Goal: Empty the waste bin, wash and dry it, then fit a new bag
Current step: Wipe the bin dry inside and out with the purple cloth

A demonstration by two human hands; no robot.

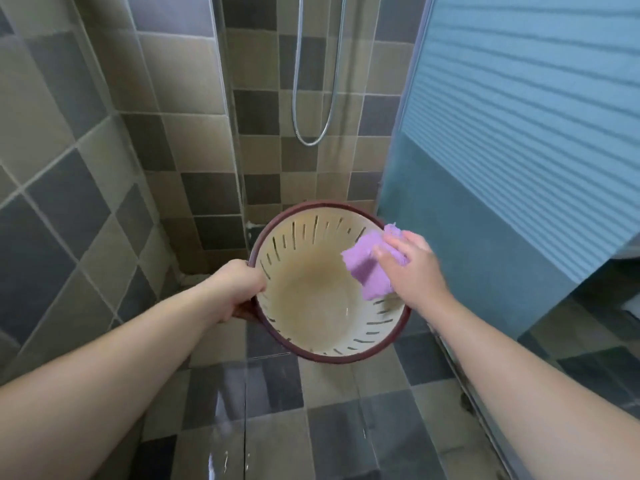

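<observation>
The waste bin (311,306) is round and cream inside, with slotted walls and a dark red rim. It is held up in the air, tilted so I look straight into its empty inside. My left hand (239,289) grips the rim on the left side. My right hand (412,268) presses a purple cloth (367,268) against the inner wall at the bin's upper right. A brownish stain shows on the bin's inner base.
I stand in a tiled shower area. A metal shower hose (311,81) hangs on the back wall. A blue curtain or screen (519,133) fills the right side. The tiled floor (277,427) below looks wet, with a floor rail (474,393) at right.
</observation>
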